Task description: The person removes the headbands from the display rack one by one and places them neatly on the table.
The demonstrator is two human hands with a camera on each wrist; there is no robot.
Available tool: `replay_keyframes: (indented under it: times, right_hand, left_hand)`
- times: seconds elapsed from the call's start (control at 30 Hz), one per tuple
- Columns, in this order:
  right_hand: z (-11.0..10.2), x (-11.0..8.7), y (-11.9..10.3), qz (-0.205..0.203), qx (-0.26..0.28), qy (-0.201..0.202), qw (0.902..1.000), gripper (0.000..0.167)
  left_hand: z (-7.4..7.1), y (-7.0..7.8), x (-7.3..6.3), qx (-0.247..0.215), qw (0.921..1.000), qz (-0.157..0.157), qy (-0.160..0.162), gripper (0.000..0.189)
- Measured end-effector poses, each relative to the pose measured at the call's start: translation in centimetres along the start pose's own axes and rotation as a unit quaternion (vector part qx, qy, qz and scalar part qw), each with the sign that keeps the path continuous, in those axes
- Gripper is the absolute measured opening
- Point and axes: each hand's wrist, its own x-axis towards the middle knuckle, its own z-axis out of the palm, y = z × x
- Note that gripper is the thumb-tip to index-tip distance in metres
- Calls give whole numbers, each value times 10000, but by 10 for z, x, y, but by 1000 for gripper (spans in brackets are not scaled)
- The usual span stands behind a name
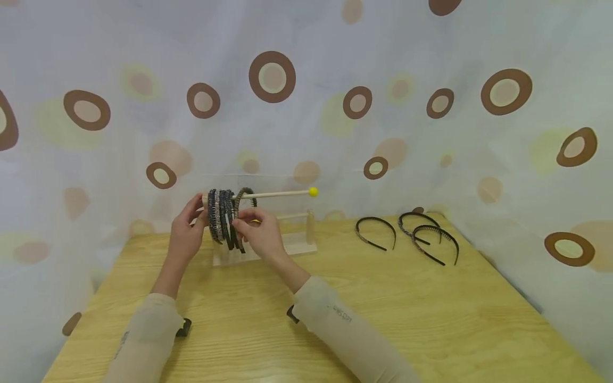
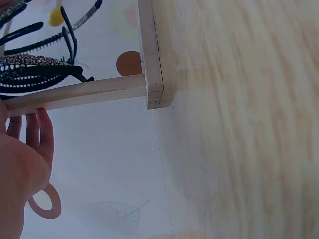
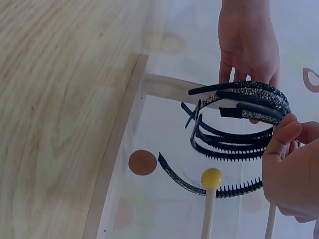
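A wooden stand (image 2: 84,94) carries several glittery black toothed headbands (image 1: 220,215), bunched at the left end of its upper rod (image 1: 282,194), which has a yellow ball tip. My left hand (image 1: 185,231) holds the stand's left upright post, with fingertips against the wood in the left wrist view. Beside the bunch, my right hand (image 1: 262,234) pinches a headband (image 3: 259,117) between thumb and fingers. Another headband (image 1: 246,191) hangs from the rod just above that hand. The right hand's fingertips partly cover the band they hold.
Towards the back right of the wooden table (image 1: 383,308) lie three more headbands: one alone (image 1: 375,219), and two close together, a rear one (image 1: 416,214) and a front one (image 1: 442,231). A patterned curtain (image 1: 306,133) stands behind the table.
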Motion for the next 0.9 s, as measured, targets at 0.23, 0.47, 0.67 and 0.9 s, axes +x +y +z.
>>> replay_keyframes:
  times: [0.23, 0.47, 0.67, 0.9]
  right_hand:
    - [-13, 2, -4, -138, -637, 231, 9976, 14]
    - [-28, 6, -3, -1046, -1575, 562, 9804, 12]
    - [-37, 11, -2, -2262, -2417, 865, 9397, 12]
    - [-44, 13, -2, -3004, -3159, 1448, 8882, 12]
  left_hand:
    - [-1, -1, -2, 122, 9997, -178, -122, 54]
    - [-3, -2, -1, 158, 9996, -217, -132, 53]
    - [-3, 2, 0, 113, 9996, -215, -131, 52]
    - [-6, 45, -11, 165, 9994, -225, -207, 51]
